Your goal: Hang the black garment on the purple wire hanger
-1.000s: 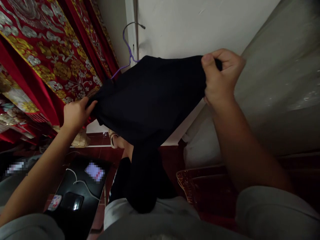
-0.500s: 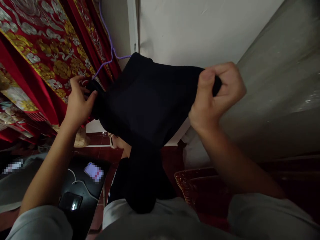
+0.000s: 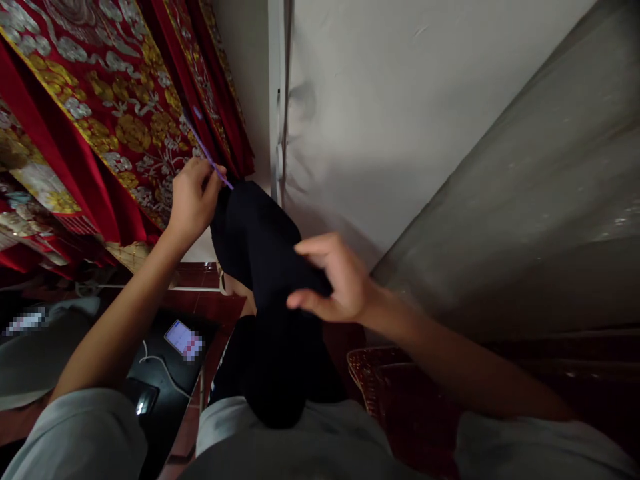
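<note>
Pinching the dark garment (image 3: 270,247), mid-frame, by its upper end beside the purple hanger (image 3: 205,147) with the left hand (image 3: 193,197); holding the right hand (image 3: 337,280) wide over it, unable to tell if touching. Farther out, showing a phone (image 3: 183,339) on the black surface (image 3: 163,415), lower left, and red embroidered fabric (image 3: 133,133), upper left.

The camera is worn on the head and faces forward and steeply down. From where I stand, the sleeves (image 3: 87,430) are nearest it, along the lower edge; the left hand (image 3: 194,200) and right hand (image 3: 341,283) occupy mid-range; the wall (image 3: 420,93) lies beyond. Lower-right detail is perhaps too dark to resolve.
</note>
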The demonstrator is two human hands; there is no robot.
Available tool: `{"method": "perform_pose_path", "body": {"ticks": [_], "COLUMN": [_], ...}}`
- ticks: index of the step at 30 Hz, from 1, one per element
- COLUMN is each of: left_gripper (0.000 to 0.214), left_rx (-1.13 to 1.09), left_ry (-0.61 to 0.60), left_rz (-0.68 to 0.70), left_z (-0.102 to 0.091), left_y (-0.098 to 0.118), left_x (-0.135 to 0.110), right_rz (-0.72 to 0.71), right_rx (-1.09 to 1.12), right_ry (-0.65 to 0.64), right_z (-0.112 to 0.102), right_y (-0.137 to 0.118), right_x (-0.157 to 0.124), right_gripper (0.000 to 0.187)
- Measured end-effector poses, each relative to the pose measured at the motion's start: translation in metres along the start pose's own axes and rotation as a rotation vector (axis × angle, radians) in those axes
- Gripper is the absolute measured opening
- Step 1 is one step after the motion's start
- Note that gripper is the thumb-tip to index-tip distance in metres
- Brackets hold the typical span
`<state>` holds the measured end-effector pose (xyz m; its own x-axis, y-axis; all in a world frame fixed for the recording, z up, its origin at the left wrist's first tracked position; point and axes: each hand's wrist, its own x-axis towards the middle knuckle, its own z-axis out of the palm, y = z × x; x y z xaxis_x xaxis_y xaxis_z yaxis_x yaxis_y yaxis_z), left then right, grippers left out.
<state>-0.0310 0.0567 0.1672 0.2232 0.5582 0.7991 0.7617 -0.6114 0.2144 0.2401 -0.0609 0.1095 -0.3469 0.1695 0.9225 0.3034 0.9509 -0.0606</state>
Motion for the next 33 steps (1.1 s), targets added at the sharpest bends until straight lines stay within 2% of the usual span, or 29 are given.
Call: {"method": "perform_pose_path", "body": {"ticks": [3, 5, 7, 9, 11, 13, 17, 19, 23, 25, 27, 29, 31, 33], "left_gripper": [0.038, 0.038, 0.035, 0.03, 0.027, 0.028, 0.025, 0.024, 0.029, 0.03, 0.029, 0.023, 0.019, 0.03], "left_rx": [-0.095, -0.173, -0.233, -0.284, -0.358, -0.47, -0.682, -0.748, -0.766, -0.708, -0.663, -0.623, -0.58, -0.572], "left_ry": [0.034, 0.072, 0.067, 0.001, -0.071, -0.138, -0.222, -0.206, -0.18, -0.195, -0.213, -0.22, -0.248, -0.32], "left_rz": [-0.01, -0.024, -0.035, -0.026, 0.008, 0.042, 0.023, -0.021, -0.092, -0.089, -0.063, -0.047, -0.07, -0.137], "left_z": [-0.002, -0.007, -0.013, -0.02, -0.025, -0.027, -0.024, -0.023, -0.028, -0.033, -0.04, -0.049, -0.061, -0.075], "left_y": [-0.017, -0.022, -0.018, -0.006, 0.011, 0.026, 0.043, 0.046, 0.054, 0.061, 0.066, 0.065, 0.056, 0.042], "left_x": [-0.002, -0.007, -0.012, -0.019, -0.025, -0.031, -0.041, -0.045, -0.052, -0.054, -0.053, -0.051, -0.047, -0.044], "right_rz": [-0.068, -0.027, 0.133, 0.353, 0.538, 0.639, 0.722, 0.763, 0.781, 0.816, 0.92, 1.045, 1.139, 1.178], "right_rx": [0.227, 0.313, 0.342, 0.324, 0.294, 0.347, 0.619, 0.698, 0.587, 0.615, 0.764, 0.912, 0.966, 0.912], "right_ry": [-0.319, -0.414, -0.437, -0.441, -0.429, -0.401, -0.426, -0.421, -0.203, -0.249, -0.36, -0.373, -0.224, 0.006], "right_z": [-0.003, -0.012, -0.021, -0.022, -0.012, 0.007, 0.044, 0.053, 0.056, 0.055, 0.053, 0.048, 0.04, 0.026], "right_y": [-0.011, -0.008, 0.01, 0.039, 0.074, 0.104, 0.137, 0.143, 0.149, 0.148, 0.142, 0.133, 0.128, 0.134], "right_x": [0.0, 0.004, 0.009, 0.012, 0.01, 0.004, -0.007, -0.01, -0.013, -0.014, -0.014, -0.015, -0.018, -0.025], "right_gripper": [0.051, 0.054, 0.058, 0.059, 0.068, 0.075, 0.053, 0.047, 0.052, 0.048, 0.043, 0.047, 0.048, 0.049]}}
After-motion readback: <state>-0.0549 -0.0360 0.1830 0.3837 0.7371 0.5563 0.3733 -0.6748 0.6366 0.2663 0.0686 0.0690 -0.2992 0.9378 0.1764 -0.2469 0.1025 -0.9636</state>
